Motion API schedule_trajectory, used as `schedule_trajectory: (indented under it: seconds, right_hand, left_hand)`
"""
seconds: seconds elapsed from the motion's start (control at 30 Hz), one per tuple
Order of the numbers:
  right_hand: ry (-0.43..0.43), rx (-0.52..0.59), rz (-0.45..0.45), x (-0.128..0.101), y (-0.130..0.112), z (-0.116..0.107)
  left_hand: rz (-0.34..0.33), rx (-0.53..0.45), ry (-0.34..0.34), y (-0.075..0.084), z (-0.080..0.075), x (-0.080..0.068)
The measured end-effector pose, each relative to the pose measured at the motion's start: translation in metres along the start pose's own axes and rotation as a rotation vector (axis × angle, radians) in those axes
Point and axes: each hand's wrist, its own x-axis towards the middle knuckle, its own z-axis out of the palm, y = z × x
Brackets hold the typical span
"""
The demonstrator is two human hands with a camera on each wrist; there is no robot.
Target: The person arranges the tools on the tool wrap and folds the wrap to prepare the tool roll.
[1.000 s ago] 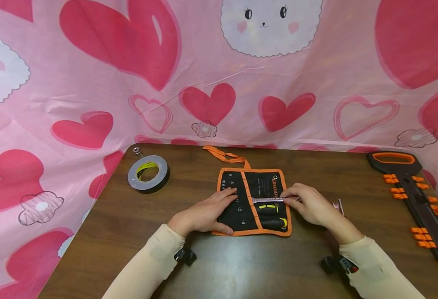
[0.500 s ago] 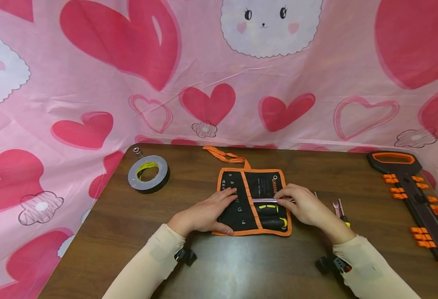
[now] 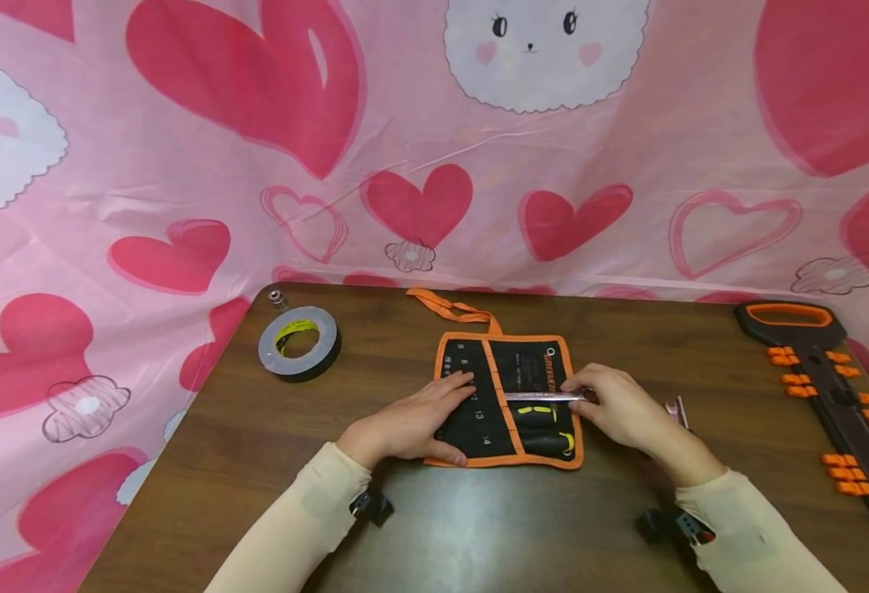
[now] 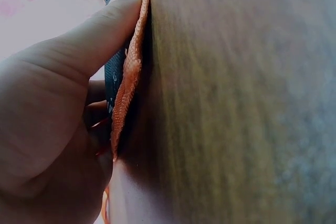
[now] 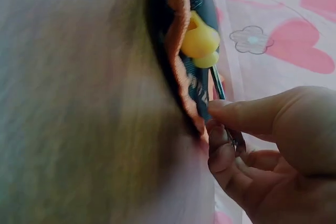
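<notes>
Left hand [image 3: 412,420] flat on the left half of the tool roll [image 3: 504,399], fingers straight, thumb along the near orange edge, pressing it to the wooden table [image 3: 478,527]. Right hand [image 3: 619,408] at the roll's right edge, fingertips pinching a slim silver wrench [image 3: 541,396] lying crosswise in a pocket. Both forearms angled inward.

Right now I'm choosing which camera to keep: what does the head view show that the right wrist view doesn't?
Only the head view shows the left hand resting on the tool roll, the tape roll and the orange-handled saw. Only the right wrist view shows the yellow handle ends poking from the roll's edge. Both show the right hand pinching the wrench at the roll, on the table.
</notes>
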Motion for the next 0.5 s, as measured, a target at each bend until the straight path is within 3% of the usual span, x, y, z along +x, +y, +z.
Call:
schedule_trajectory:
  seconds: [0.5]
  right_hand:
    - [0.051,-0.117,-0.015,-0.0086,0.0049,-0.0023]
  left_hand:
    - [0.001,0.006,-0.002,-0.0002,0.0007,0.0006]
